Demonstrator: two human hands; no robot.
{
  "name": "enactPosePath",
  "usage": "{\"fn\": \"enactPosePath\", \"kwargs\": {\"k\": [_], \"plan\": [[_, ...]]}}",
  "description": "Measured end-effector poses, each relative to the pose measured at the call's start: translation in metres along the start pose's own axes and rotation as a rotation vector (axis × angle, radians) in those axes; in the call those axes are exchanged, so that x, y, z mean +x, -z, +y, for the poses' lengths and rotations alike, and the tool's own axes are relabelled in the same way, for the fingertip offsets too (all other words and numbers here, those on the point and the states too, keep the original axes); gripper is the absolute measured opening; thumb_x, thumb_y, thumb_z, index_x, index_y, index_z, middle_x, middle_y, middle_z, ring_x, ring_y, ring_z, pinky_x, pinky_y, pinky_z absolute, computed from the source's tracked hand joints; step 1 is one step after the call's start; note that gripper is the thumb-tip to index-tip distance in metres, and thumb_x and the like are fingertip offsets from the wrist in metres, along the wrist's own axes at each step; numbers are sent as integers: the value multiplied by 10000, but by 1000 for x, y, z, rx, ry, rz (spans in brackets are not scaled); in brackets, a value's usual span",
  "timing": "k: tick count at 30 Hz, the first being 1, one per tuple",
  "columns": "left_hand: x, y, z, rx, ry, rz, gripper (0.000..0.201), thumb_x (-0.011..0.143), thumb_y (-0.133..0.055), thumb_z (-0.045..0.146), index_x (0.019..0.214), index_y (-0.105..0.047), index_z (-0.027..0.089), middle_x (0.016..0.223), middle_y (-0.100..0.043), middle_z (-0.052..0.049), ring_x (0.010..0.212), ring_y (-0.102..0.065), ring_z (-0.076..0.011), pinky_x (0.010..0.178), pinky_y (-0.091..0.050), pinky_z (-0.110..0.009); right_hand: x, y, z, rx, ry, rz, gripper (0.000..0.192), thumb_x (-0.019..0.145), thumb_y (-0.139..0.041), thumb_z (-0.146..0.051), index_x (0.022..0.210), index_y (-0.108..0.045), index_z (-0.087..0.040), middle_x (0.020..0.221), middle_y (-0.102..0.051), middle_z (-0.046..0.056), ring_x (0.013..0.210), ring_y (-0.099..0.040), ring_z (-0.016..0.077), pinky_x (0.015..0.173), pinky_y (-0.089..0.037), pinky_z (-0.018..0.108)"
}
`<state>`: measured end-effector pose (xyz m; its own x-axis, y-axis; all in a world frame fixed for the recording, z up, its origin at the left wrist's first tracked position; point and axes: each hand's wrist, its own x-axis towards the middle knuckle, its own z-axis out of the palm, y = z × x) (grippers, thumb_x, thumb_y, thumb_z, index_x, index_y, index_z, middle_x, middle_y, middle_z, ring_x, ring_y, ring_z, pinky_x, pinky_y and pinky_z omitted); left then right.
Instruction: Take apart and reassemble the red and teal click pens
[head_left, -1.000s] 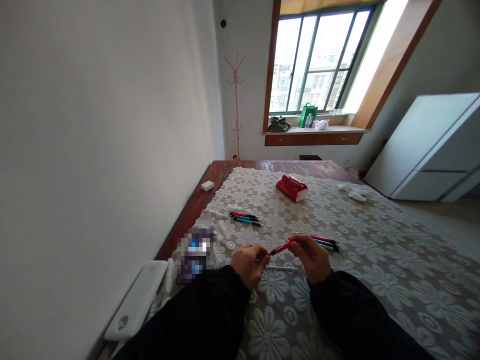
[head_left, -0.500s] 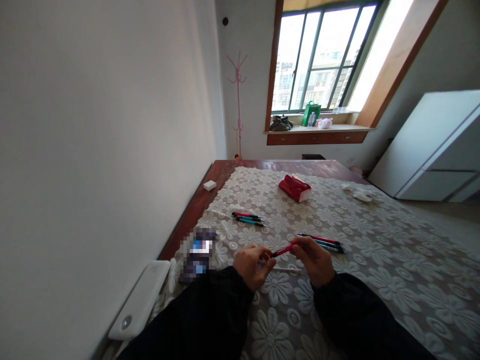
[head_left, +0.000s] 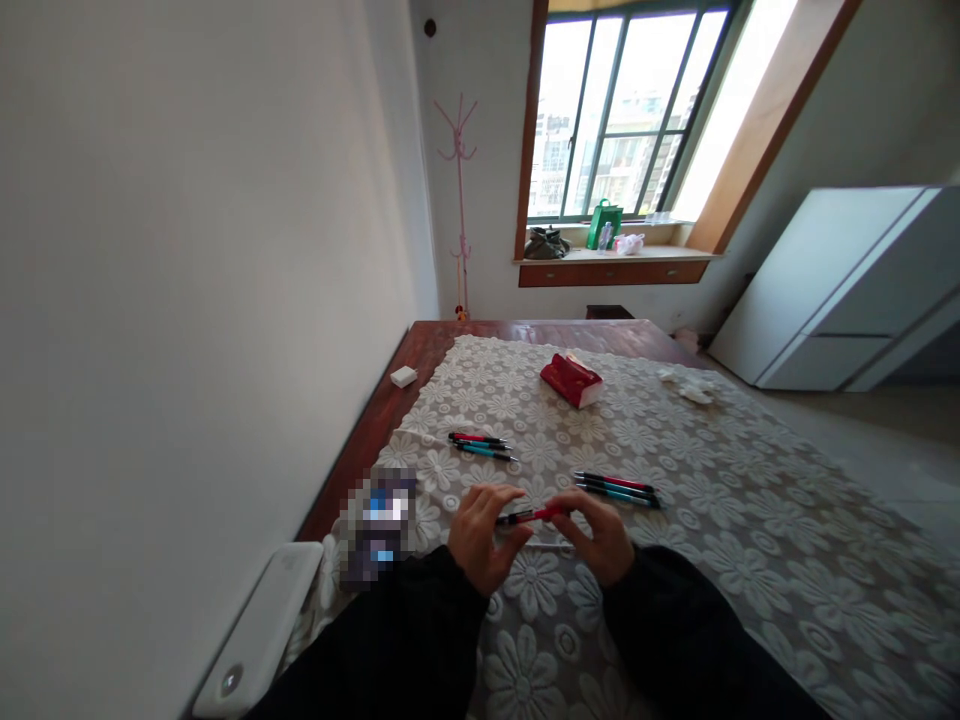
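Both my hands hold one red pen [head_left: 529, 515] level above the lace tablecloth [head_left: 675, 500]. My left hand [head_left: 477, 530] pinches its dark tip end, my right hand [head_left: 596, 530] grips the red barrel. A thin white refill [head_left: 551, 546] lies on the cloth just under the hands. A small group of red, black and teal pens [head_left: 619, 488] lies to the right of my right hand. Another group of pens [head_left: 480, 445] lies further back on the left.
A red tissue pack [head_left: 571, 379] and crumpled white paper [head_left: 690, 388] lie further back on the table. A small white block [head_left: 403, 376] sits on the bare wood [head_left: 420, 345]; a white power bank [head_left: 259, 630] lies by the wall. A white cabinet [head_left: 840, 290] stands right.
My hands have drawn closer together and the red pen has tipped from slanted to level. The view has shifted slightly, so everything sits a little lower and further left.
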<state>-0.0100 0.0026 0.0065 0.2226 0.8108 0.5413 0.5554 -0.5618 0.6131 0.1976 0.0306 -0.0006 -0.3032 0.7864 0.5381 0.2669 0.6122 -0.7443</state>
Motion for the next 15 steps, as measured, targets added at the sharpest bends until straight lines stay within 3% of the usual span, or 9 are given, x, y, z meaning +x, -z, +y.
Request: {"fn": "enactPosePath", "kwargs": {"k": [5, 11, 13, 15], "plan": [[-5, -6, -4, 6, 11, -49, 117, 906, -571, 294, 923, -665, 226, 816, -682, -36, 831, -591, -202, 762, -445, -334, -2, -9, -1, 2, -10, -104, 121, 899, -576, -281, 982, -604, -198, 768, -631, 17, 678, -592, 156, 634, -482, 274], [-4, -6, -10, -59, 146, 112, 168, 950, -451, 207, 1042, -591, 197, 880, -651, -53, 851, -584, -190, 782, -455, -328, -4, -8, 18, -375, 99, -394, 179, 839, -657, -336, 952, -605, -208, 844, -623, 49, 795, -550, 213, 704, -416, 334], [-3, -5, -10, -70, 148, 144, 189, 955, -427, 190, 1081, -568, 195, 900, -641, -56, 873, -577, -191, 795, -454, -331, -5, -11, 23, -467, 156, -448, 100, 883, -596, -301, 856, -601, -205, 831, -620, 52, 784, -530, 208, 693, -388, 334], [-1, -4, -9, -81, 154, 146, 182, 956, -418, 190, 1059, -567, 193, 917, -626, -63, 888, -566, -195, 792, -454, -330, -7, -14, 26, -503, 196, -460, 185, 930, -502, -244, 762, -563, -197, 786, -605, 53, 748, -509, 193, 671, -371, 327]]}}
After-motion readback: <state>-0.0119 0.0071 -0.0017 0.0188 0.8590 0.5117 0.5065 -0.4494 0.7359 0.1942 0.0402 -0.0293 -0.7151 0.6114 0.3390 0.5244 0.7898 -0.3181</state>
